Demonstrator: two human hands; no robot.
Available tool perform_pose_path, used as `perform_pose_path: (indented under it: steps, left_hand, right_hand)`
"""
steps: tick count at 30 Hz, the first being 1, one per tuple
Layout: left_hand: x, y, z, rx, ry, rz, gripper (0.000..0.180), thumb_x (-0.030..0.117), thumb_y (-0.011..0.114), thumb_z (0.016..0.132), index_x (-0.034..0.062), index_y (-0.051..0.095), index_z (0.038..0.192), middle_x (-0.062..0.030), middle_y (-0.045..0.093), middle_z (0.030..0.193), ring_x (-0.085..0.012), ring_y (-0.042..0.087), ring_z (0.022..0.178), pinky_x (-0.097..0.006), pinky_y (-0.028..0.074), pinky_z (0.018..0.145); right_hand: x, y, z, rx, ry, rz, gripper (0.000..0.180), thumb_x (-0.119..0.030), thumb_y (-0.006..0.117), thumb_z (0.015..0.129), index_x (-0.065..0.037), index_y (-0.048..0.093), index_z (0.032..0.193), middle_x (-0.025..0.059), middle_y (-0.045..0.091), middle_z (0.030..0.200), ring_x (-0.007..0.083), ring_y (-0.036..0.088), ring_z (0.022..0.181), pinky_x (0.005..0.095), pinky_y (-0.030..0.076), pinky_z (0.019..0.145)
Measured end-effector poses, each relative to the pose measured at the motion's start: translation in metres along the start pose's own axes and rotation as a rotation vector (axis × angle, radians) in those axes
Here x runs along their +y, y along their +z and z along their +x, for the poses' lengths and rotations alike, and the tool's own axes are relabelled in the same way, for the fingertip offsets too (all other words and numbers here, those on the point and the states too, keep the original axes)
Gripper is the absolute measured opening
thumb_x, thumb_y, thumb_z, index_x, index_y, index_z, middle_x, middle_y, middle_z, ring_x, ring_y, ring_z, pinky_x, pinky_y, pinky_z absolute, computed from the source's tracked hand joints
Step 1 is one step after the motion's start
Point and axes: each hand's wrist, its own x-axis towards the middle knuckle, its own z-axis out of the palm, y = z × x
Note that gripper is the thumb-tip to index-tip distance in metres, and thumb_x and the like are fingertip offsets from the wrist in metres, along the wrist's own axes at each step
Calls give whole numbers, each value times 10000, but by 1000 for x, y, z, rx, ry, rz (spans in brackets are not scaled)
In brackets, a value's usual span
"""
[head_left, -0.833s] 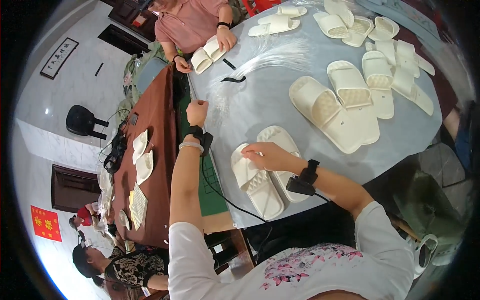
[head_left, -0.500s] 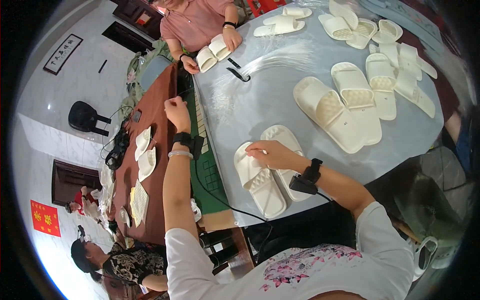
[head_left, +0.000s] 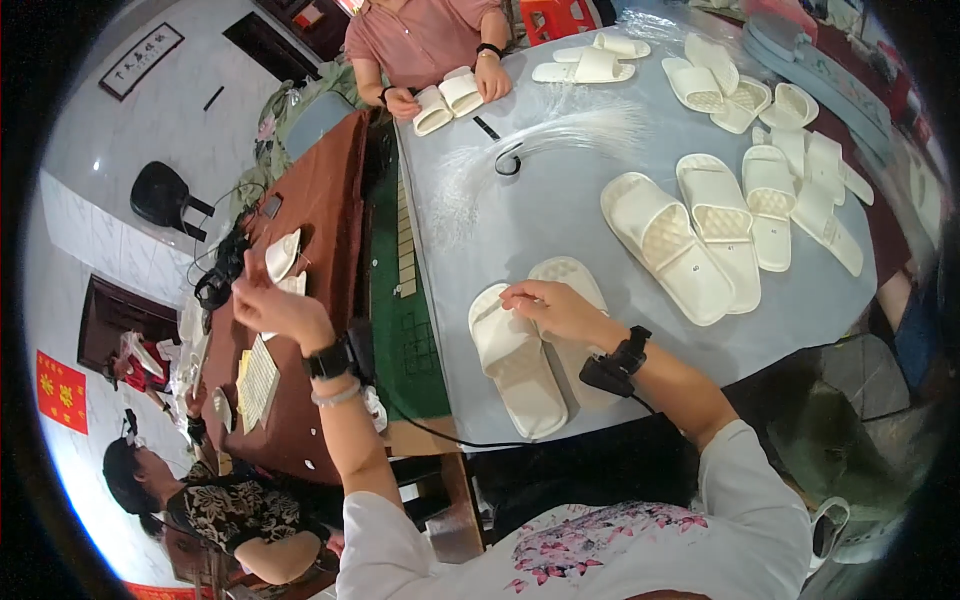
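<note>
On our side of the strand bundle, a fan of clear, glossy filaments, our pair of cream slippers lies on the smooth grey counter. They have rounded soles and a matt, foam-like look, with a dimpled toe showing on the right one. Our right hand is at the left slipper's broad strap, its fingers bent; we cannot tell whether they grasp anything. Our left hand is raised left of the bundle, over a brown cloth, fingers partly curled; whether they pinch a thin strand, we cannot tell.

Our right hand and its black wrist device block part of the right slipper. Left of the bundle and nearer us, a black cable crosses the counter's edge beside a green mat.

A curled black strip lies against the bundle. Right of it, more cream slippers overlap, their footbeds bumpy. Beyond its left end, a co-worker in pink has both hands on a smaller pair.
</note>
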Motion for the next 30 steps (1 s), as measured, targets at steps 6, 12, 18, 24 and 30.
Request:
perform_pose_path:
  steps: [6,12,18,24,30]
  left_hand:
    - [54,-64,-91,-620,26,426,38,31,509,838,17,511,802,-100,577,897,-166,533,842,-279,423,755]
    - [82,-103,-173,-1185,-265,447,75,-16,626,695,16,563,723,-70,587,695,-166,567,649,-252,436,621]
    - [93,-139,-179,-1141,-497,379,95,-1,625,710,20,532,715,-69,542,648,-166,529,604,-269,419,563]
    - [88,-185,-184,-890,-703,484,84,0,587,727,10,507,705,-43,512,638,-119,476,592,-239,397,572]
    - [102,-208,-178,-779,-844,525,85,-10,569,723,0,490,695,-48,534,662,-106,464,605,-232,391,584]
  right_hand:
    - [-30,0,-2,-93,77,-159,368,-287,454,906,6,533,1115,95,611,1009,172,559,956,296,413,857]
    - [-69,31,-21,-297,-5,369,372,-287,384,943,15,532,1101,86,561,1090,178,535,1011,295,394,913]
    - [-73,0,-56,-73,384,875,285,-238,426,922,-15,522,1070,66,566,862,191,564,840,313,439,815]
    - [-46,-39,-107,197,519,1316,231,-200,436,911,-35,517,1051,-28,382,584,113,441,533,294,455,619]
    - [-65,-17,-127,468,789,865,252,-73,458,876,-40,462,1126,31,577,875,140,574,822,293,468,770]
